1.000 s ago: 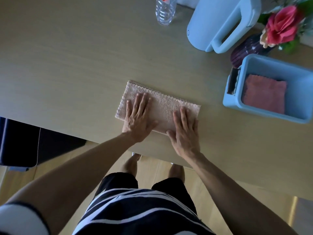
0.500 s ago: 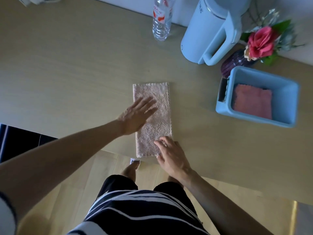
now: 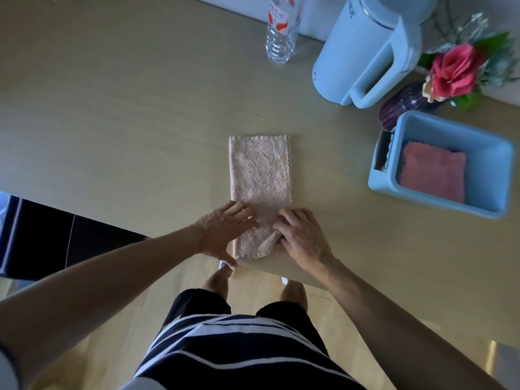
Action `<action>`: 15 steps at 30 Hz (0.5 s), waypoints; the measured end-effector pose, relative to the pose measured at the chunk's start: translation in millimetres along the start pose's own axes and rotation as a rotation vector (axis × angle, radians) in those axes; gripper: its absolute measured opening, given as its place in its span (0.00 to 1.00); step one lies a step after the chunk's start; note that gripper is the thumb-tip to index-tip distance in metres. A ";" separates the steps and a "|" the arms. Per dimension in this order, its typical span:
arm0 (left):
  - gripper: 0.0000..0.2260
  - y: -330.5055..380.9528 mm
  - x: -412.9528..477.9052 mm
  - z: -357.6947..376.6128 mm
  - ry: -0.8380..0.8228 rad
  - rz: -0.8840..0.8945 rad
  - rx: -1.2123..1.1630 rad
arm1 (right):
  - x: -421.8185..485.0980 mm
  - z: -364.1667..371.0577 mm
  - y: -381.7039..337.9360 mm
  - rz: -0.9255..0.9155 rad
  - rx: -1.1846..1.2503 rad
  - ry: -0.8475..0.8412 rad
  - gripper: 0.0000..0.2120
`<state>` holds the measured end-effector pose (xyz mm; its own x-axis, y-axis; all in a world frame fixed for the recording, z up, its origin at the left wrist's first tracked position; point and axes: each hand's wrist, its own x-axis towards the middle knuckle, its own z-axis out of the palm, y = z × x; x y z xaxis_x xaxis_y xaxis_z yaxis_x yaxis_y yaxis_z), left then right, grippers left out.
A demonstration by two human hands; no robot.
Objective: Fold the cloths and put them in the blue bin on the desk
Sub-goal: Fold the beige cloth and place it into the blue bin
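Note:
A pale pink cloth [image 3: 260,175], folded into a long strip, lies on the desk with its short end at the near edge. My left hand [image 3: 223,230] lies on the strip's near left corner with fingers spread flat. My right hand [image 3: 302,235] pinches the near right corner with curled fingers, and the fabric bunches there. The blue bin [image 3: 489,153] stands at the right and holds a folded red cloth [image 3: 433,171].
A light blue jug [image 3: 365,49] and a clear water bottle [image 3: 281,32] stand at the back. A dark vase [image 3: 402,108] with a red flower [image 3: 453,71] is behind the bin. The desk's near edge [image 3: 309,280] runs just below my hands.
The cloth was turned from lying crosswise to lying lengthwise away from me. Both hands slid to its near end, and my right hand now pinches the near right corner.

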<state>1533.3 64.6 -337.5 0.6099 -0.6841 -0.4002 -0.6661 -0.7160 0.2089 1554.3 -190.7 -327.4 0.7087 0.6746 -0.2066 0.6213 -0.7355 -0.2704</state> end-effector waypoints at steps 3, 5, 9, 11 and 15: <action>0.53 3.4 -0.4 1.7 0.008 -0.021 -0.028 | 3.7 0.5 -1.2 0.014 0.085 0.051 0.08; 0.48 5.3 -1.3 -0.1 0.062 -0.025 -0.070 | 6.8 -4.9 0.1 0.047 0.193 0.033 0.06; 0.29 10.6 -0.4 -4.4 0.200 -0.031 -0.282 | 5.3 -18.5 3.6 0.142 0.527 -0.112 0.03; 0.19 13.8 0.1 -6.8 0.222 -0.126 -0.502 | 0.4 -23.0 4.6 0.227 0.732 -0.144 0.06; 0.07 16.6 2.4 -22.5 0.263 -0.415 -0.877 | -3.8 -32.0 4.4 0.337 1.052 -0.273 0.23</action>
<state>1533.4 47.9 -315.0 0.8681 -0.2899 -0.4030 0.1081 -0.6820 0.7234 1565.1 -198.6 -297.8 0.6100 0.5384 -0.5815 -0.2675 -0.5508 -0.7906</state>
